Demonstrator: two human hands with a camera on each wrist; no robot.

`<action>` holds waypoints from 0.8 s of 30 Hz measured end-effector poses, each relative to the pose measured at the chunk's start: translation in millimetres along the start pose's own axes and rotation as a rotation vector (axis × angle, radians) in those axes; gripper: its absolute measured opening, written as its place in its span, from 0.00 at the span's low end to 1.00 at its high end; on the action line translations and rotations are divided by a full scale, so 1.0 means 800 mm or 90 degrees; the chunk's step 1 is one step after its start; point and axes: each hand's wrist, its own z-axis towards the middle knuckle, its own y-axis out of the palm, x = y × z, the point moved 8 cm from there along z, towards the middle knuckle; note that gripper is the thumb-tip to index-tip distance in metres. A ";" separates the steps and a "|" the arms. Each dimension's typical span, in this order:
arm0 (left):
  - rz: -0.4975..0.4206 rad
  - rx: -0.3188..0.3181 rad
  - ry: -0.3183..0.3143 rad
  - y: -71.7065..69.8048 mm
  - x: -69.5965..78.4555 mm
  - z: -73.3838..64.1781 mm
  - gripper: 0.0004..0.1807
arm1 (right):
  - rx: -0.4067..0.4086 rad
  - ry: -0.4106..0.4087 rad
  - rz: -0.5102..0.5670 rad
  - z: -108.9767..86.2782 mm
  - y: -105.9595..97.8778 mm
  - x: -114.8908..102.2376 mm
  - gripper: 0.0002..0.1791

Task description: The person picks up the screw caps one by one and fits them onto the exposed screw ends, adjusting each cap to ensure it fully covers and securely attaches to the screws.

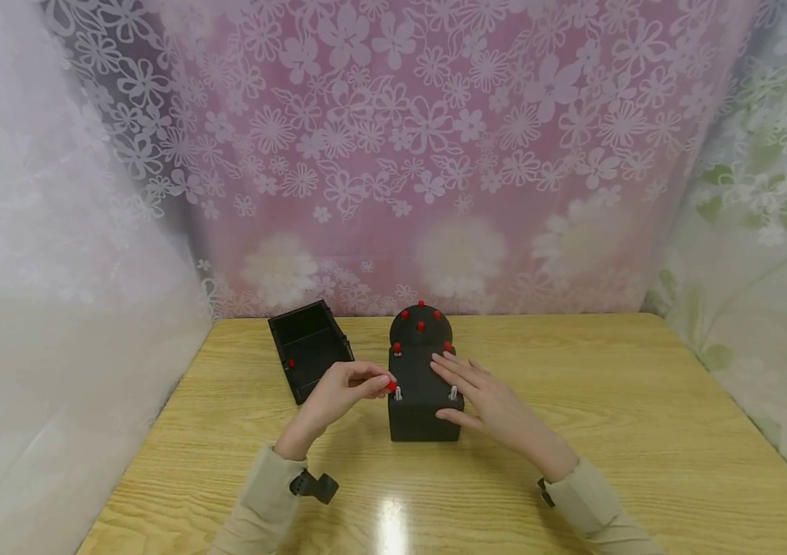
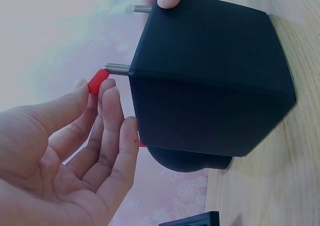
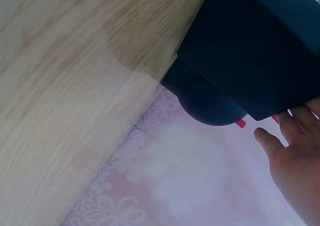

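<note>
My left hand (image 1: pixel 339 391) pinches a small red cap (image 2: pixel 98 81) between thumb and fingertips. The cap is tilted, its end at the tip of a threaded metal bolt (image 2: pixel 118 69) on the black box (image 1: pixel 424 425). A second bare bolt (image 1: pixel 454 393) sticks up at the box's front right corner. Red caps sit near the back corners, one of them a left cap (image 1: pixel 397 347). Behind the box stands a round black part (image 1: pixel 436 334) carrying several red caps. My right hand (image 1: pixel 497 402) rests on the box's right side, fingers extended.
Left of the box lies an open black tray (image 1: pixel 315 348) with a loose red cap (image 1: pixel 291 362) in it. The wooden table (image 1: pixel 573 378) ends at a pink flowered curtain (image 1: pixel 379 154). Pale curtains hang on both sides.
</note>
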 end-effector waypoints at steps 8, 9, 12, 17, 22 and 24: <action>0.048 0.014 0.020 0.002 0.010 0.002 0.13 | 0.014 -0.014 -0.001 0.000 -0.002 -0.002 0.42; 0.056 0.017 0.023 0.002 0.011 0.002 0.12 | 0.016 -0.017 -0.002 0.000 -0.002 -0.003 0.43; 0.079 0.029 0.028 0.003 0.013 0.003 0.10 | 0.019 -0.022 -0.006 0.001 -0.002 -0.004 0.43; 0.105 0.040 0.049 0.004 0.021 0.003 0.09 | 0.013 -0.011 0.002 0.000 -0.001 -0.002 0.43; 0.118 0.048 0.060 0.005 0.026 0.003 0.10 | 0.004 0.001 0.009 -0.001 -0.001 0.000 0.43; 0.118 0.049 0.063 0.006 0.026 0.003 0.10 | 0.003 0.002 0.008 -0.001 -0.001 0.000 0.43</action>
